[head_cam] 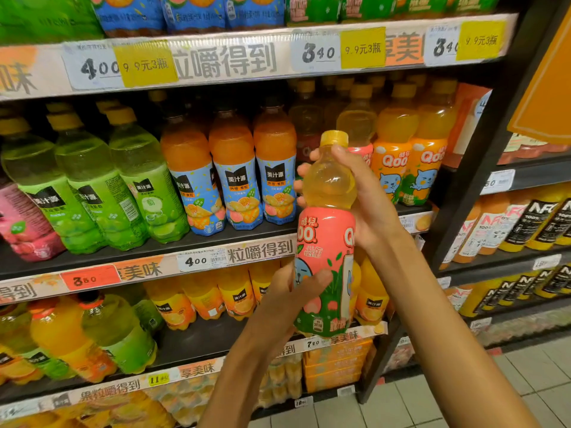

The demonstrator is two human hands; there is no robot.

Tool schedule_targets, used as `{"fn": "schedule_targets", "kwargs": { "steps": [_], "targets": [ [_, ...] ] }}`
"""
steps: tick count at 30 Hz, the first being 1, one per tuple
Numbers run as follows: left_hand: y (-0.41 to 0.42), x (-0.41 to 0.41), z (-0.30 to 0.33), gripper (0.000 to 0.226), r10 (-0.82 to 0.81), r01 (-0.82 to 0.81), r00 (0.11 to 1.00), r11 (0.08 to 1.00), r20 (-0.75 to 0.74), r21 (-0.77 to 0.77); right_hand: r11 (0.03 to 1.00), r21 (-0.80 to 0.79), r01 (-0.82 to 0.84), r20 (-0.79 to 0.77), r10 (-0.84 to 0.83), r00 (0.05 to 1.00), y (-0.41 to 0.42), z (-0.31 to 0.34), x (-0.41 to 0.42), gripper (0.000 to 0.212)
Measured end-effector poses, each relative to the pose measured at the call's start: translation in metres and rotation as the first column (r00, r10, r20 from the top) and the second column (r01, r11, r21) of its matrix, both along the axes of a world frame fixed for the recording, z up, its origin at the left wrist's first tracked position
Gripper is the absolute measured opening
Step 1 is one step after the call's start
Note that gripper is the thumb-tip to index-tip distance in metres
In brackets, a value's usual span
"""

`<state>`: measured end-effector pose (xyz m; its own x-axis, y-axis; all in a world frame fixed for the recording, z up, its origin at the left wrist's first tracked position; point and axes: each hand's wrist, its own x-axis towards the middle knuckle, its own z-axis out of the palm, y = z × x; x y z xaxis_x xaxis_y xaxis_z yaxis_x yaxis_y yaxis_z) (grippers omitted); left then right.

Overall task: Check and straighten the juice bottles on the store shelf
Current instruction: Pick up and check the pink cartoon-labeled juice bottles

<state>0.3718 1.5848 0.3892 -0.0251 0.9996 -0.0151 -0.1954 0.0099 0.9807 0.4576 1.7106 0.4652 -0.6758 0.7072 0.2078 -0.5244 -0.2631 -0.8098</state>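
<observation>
we hold the pink-labelled juice bottle [327,236] upright off the shelf [173,245], right hand [361,196] gripping its shoulder, left hand [296,291] clasping its base.

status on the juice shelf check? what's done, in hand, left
Done: the green-label bottles and blue-label orange bottles on the middle shelf stand in rows, labels mostly forward. In hand: a pink-label yellow-capped juice bottle, off the shelf, right hand gripping its upper body, left hand its lower label. Left: returning it, probably beside the orange-label Qoo bottles. Lower shelves unjudged.

Pink-labelled bottle [326,242], yellow cap [334,138]
</observation>
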Motion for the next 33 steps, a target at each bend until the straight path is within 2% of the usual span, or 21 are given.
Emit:
{"fn": "schedule_targets", "kwargs": {
  "steps": [2, 5, 7, 9, 11, 13, 15, 17, 19, 22, 24, 26, 29, 33],
  "targets": [
    [-0.003, -0.003, 0.001, 0.094, 0.022, -0.022, 0.999, 1.000, -0.037, 0.006, 0.997, 0.012, 0.076, 0.044, -0.076, 0.996, -0.002, 0.003, 0.000, 0.020],
    [-0.006, -0.008, 0.003, 0.059, 0.110, -0.107, 0.992, 0.993, -0.067, 0.053, 0.967, 0.108, 0.231, 0.136, -0.245, 0.960, -0.006, 0.006, 0.004, 0.019],
    [-0.007, -0.005, 0.007, 0.058, 0.158, -0.156, 0.984, 0.987, -0.078, 0.026, 0.955, 0.158, 0.250, 0.169, -0.275, 0.946, -0.010, 0.008, 0.004, 0.023],
    [-0.008, -0.001, 0.009, 0.063, 0.175, -0.176, 0.982, 0.984, -0.071, -0.014, 0.968, 0.146, 0.205, 0.173, -0.229, 0.958, -0.015, 0.010, 0.004, 0.027],
    [-0.011, -0.001, 0.009, 0.062, 0.138, -0.137, 0.990, 0.989, 0.013, -0.050, 0.975, 0.099, 0.200, 0.128, -0.212, 0.969, -0.018, 0.008, 0.004, 0.027],
    [-0.015, -0.002, 0.013, 0.064, 0.044, -0.030, 0.980, 0.997, 0.196, -0.071, 0.986, 0.027, 0.165, 0.063, -0.166, 0.984, -0.019, 0.005, 0.004, 0.030],
    [-0.018, 0.002, 0.014, 0.071, -0.069, 0.091, 0.927, 0.995, 0.369, -0.044, 0.992, -0.126, 0.025, -0.026, -0.028, 0.999, -0.019, 0.002, 0.003, 0.039],
    [-0.018, 0.007, 0.015, 0.077, -0.131, 0.162, 0.887, 0.986, 0.442, -0.032, 0.974, -0.216, -0.070, -0.082, 0.054, 0.995, -0.018, 0.004, 0.000, 0.037],
    [-0.015, 0.009, 0.015, 0.078, -0.113, 0.151, 0.911, 0.986, 0.397, -0.066, 0.982, -0.178, -0.058, -0.065, 0.047, 0.997, -0.014, 0.006, 0.000, 0.034],
    [-0.010, 0.011, 0.016, 0.068, 0.027, -0.001, 0.985, 0.989, 0.171, -0.151, 0.995, -0.099, -0.008, 0.035, 0.012, 0.999, -0.009, 0.010, 0.006, 0.031],
    [-0.009, 0.016, 0.020, 0.056, 0.063, -0.053, 0.994, 0.991, 0.086, -0.122, 0.995, -0.070, 0.066, 0.131, -0.056, 0.990, -0.004, 0.010, 0.013, 0.031],
    [-0.009, 0.026, 0.021, 0.057, 0.088, -0.084, 0.995, 0.992, 0.038, -0.096, 0.992, -0.109, 0.067, 0.177, -0.047, 0.983, 0.001, 0.011, 0.020, 0.037],
    [-0.007, 0.039, 0.021, 0.062, 0.057, -0.049, 0.979, 0.998, 0.195, -0.045, 0.986, -0.167, -0.020, 0.164, 0.048, 0.985, 0.004, 0.013, 0.031, 0.042],
    [-0.008, 0.056, 0.025, 0.065, -0.097, 0.095, 0.888, 0.995, 0.449, 0.027, 0.973, -0.229, -0.035, 0.066, 0.052, 0.997, 0.009, 0.009, 0.040, 0.039]
  ]
}}
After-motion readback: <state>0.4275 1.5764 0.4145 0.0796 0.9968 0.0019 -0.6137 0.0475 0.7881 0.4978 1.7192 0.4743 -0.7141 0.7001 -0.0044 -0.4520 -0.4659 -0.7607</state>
